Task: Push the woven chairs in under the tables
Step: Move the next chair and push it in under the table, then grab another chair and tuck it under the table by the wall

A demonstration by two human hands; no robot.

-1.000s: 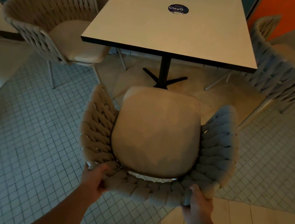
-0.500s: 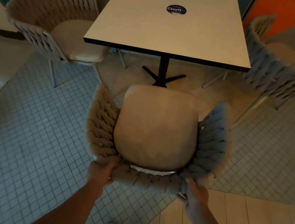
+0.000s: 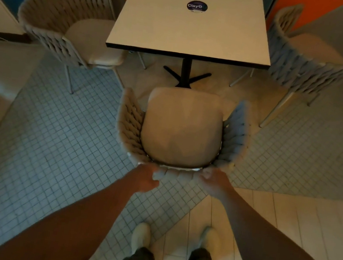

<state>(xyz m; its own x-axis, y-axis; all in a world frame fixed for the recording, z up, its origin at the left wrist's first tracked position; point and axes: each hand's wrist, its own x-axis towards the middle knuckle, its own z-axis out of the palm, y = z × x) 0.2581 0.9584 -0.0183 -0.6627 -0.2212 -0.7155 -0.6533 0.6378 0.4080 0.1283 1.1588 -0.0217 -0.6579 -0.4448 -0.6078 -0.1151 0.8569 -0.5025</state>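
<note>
At the near side of the tabletop (image 3: pixel 192 26), we hold the middle woven chair (image 3: pixel 180 131) by its backrest, left hand (image 3: pixel 145 180) and right hand (image 3: pixel 214 182) apart, each curled over the rim. Its seat stands short of the tabletop edge. We judge this the pushing step; next calls for a straight shove toward the pedestal (image 3: pixel 185 73).

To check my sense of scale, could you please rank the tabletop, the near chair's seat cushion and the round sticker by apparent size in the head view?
1. tabletop
2. near chair's seat cushion, although nearer the camera
3. round sticker
</note>
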